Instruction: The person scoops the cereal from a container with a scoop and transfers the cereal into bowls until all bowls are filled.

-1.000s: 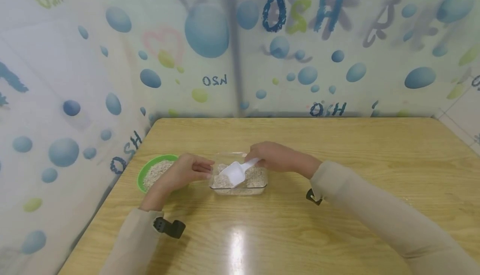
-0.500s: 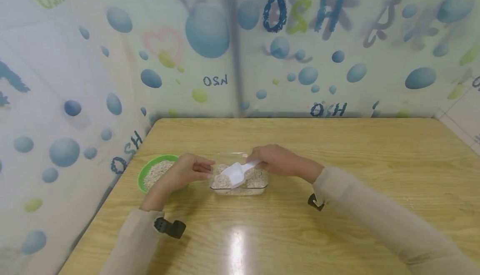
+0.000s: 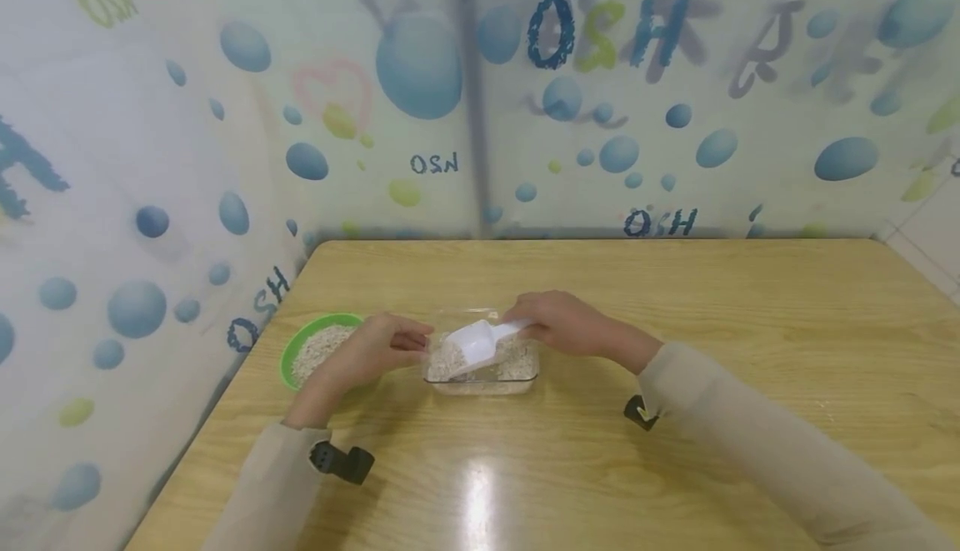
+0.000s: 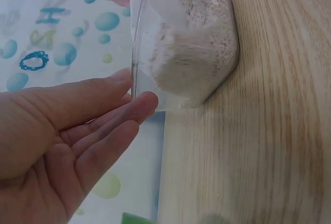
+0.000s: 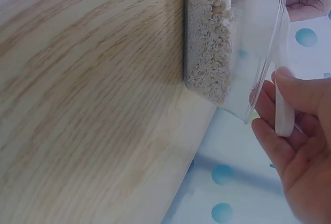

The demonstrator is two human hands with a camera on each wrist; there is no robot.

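Note:
My right hand (image 3: 566, 322) grips the handle of a white plastic scoop (image 3: 477, 343). The scoop's bowl slants down to the left inside a clear rectangular container (image 3: 517, 386), and pale oat flakes (image 5: 209, 48) lie in that container. Blurred flakes (image 4: 186, 61) show at the scoop's mouth in the left wrist view. My left hand (image 3: 378, 347) touches the container's left end with fairly straight fingers, the thumb near the rim. Just left of that hand sits a green bowl (image 3: 288, 358) of similar flakes, partly hidden by the hand and wrist.
The wooden table (image 3: 600, 451) carries both vessels, with the bowl near its left edge. Patterned sheets (image 3: 675, 76) with blue and green dots rise behind and at the left. Dark wrist straps (image 3: 341, 461) sit on both sleeves.
My right hand has shifted slightly to the right, and the scoop's bowl has risen and tilted within the container. My left hand stays at the container's end. The head view has shifted slightly.

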